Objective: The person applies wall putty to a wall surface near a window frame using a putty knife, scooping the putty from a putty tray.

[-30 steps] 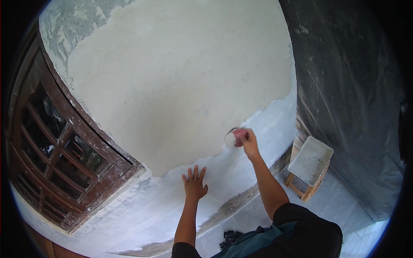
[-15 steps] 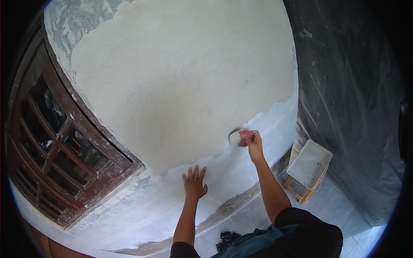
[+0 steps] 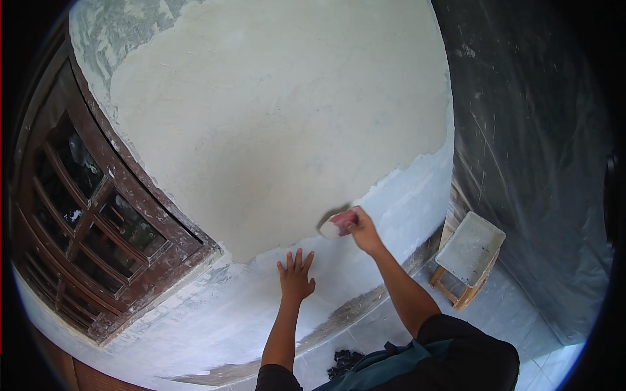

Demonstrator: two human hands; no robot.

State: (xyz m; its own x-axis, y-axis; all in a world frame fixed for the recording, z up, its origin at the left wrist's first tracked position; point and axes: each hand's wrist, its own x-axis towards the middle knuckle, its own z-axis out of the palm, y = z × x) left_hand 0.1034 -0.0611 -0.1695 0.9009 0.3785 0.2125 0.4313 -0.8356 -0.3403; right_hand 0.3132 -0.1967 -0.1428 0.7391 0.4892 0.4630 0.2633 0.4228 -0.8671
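A pinkish-red putty scraper point(image 3: 340, 223), its blade end coated whitish, is pinched in my right hand point(image 3: 365, 232). It meets the wall point(image 3: 280, 130) at the ragged lower border of a damp-looking greyish-beige layer of putty. Fingers spread, my left hand point(image 3: 296, 279) lies flat against the whiter part of the wall, below and to the left of the scraper. The scraper's far edge is partly lost in its own shadow.
A brown wooden window point(image 3: 111, 221) with glass panes is set in the wall at left. On the right, a shallow white tray point(image 3: 471, 247) rests on a small wooden stool point(image 3: 464, 301). Dark plastic sheeting point(image 3: 528, 150) hangs behind it. Dark crumpled stuff point(image 3: 345, 362) lies on the tiled floor.
My right hand and the scraper have moved left and slightly down along the putty's lower border. The left hand has stayed in place on the wall.
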